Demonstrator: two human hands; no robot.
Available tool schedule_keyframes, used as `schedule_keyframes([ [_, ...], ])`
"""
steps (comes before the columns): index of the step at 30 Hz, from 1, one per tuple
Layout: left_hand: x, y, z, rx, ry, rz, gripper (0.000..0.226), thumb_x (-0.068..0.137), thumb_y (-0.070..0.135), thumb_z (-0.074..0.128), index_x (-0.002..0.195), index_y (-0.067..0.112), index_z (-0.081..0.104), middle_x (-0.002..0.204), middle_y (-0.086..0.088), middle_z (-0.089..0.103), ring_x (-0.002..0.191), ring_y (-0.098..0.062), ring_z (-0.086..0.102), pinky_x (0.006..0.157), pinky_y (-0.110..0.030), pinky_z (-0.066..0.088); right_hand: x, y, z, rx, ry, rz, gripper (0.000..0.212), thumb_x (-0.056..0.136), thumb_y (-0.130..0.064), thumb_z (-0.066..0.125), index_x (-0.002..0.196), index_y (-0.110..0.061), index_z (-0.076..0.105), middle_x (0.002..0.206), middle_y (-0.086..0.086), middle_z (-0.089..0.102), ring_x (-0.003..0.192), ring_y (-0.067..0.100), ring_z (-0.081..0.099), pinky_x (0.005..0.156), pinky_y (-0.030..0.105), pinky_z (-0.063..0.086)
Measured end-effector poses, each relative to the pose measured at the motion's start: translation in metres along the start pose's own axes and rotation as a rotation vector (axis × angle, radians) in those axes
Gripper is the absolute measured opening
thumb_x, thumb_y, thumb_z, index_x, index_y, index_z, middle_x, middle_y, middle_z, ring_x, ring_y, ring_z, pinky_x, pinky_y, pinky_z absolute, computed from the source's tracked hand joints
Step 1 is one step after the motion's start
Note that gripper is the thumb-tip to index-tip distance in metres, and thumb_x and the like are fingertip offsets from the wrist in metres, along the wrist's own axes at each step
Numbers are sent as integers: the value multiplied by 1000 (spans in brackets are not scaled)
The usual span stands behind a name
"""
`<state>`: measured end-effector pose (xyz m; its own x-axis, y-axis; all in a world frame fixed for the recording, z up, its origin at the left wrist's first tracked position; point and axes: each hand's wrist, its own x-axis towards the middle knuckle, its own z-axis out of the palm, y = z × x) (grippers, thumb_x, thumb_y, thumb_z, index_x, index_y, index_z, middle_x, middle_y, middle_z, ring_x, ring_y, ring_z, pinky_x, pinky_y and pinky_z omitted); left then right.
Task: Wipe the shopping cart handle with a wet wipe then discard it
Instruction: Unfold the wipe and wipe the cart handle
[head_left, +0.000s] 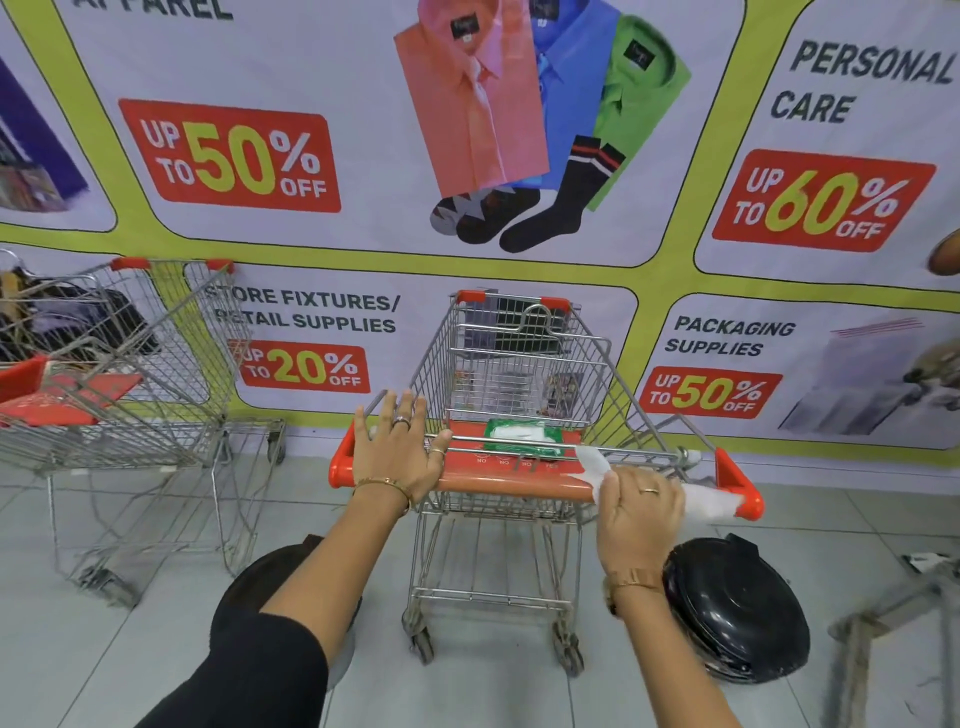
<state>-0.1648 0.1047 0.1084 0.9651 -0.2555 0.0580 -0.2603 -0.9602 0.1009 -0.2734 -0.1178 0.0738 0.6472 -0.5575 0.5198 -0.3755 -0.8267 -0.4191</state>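
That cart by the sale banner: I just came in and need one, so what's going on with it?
A person is cleaning it. The right hand presses a white wet wipe around the right end of the orange handle, while the left hand rests flat on the left end, steadying the cart. A green wipes pack lies on the child seat. A black bin stands on the floor beside the cart.

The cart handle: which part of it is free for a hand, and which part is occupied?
The handle is bare in the middle, between the left hand and the right hand. The right end is crowded: the right hand presses the wet wipe there. The left hand covers the left end. The wipes pack fills the child seat behind.
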Motion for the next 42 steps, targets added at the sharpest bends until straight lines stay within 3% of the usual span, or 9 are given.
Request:
schedule_keyframes([
  [8,2,-6,3,3,29,7,67,92,54,11,148,18,6,159,-1,9,147,-20,1,118,-46,1,-39,-95,13,9,-144,-234,37,83,-31,35,84,-19,70,80,-1,72,81,22,67,91,39,46],
  [13,3,-9,3,4,25,6,68,92,55,11,148,18,5,159,-1,9,147,-20,1,118,-47,2,-27,-53,12,20,-102,-417,40,89,-32,33,92,-16,70,85,1,73,80,23,67,84,32,33],
  [17,2,-7,3,-6,34,10,67,92,54,11,148,17,6,159,-1,11,147,-21,3,118,-47,1,-8,2,2,24,-40,-254,70,96,-44,10,88,-7,69,82,10,71,80,31,63,85,41,42],
  [22,2,-2,4,0,27,7,66,93,52,11,148,17,9,159,-1,10,147,-20,1,118,-47,-1,-10,-26,8,118,-15,8,53,88,-34,27,78,-1,69,79,18,68,85,36,59,92,44,37],
  [27,2,-2,3,-6,2,-15,64,94,50,12,148,17,7,159,0,8,147,-18,2,118,-46,-2,-36,-100,12,449,-348,28,47,93,-32,29,88,-5,66,93,13,67,99,28,53,98,36,31],
  [30,3,-3,0,-66,-11,-16,60,95,45,13,148,16,13,158,-2,14,147,-18,7,119,-44,-1,-31,-122,-2,898,-420,268,36,98,-26,34,74,-16,57,72,2,58,78,21,53,67,19,45],
  [34,-1,-2,-12,-475,-17,3,51,97,44,17,134,20,43,145,-8,45,134,-21,38,117,-37,22,-2,-128,-29,1482,-498,615,28,97,-27,35,93,-15,60,83,1,62,70,10,60,57,13,51],
  [37,-10,8,-32,-1140,-205,-67,51,96,47,24,112,19,63,120,-8,65,99,-13,57,75,-15,47,23,-125,-54,1781,-554,691,40,98,-32,30,114,-3,52,90,10,61,75,20,57,69,30,46],
  [42,-21,38,-72,-1539,-453,2,28,89,36,43,78,15,57,64,3,63,60,-9,59,87,-31,49,53,-115,-90,2024,-544,693,41,98,-30,27,100,-5,59,73,7,70,68,18,62,75,33,44],
])
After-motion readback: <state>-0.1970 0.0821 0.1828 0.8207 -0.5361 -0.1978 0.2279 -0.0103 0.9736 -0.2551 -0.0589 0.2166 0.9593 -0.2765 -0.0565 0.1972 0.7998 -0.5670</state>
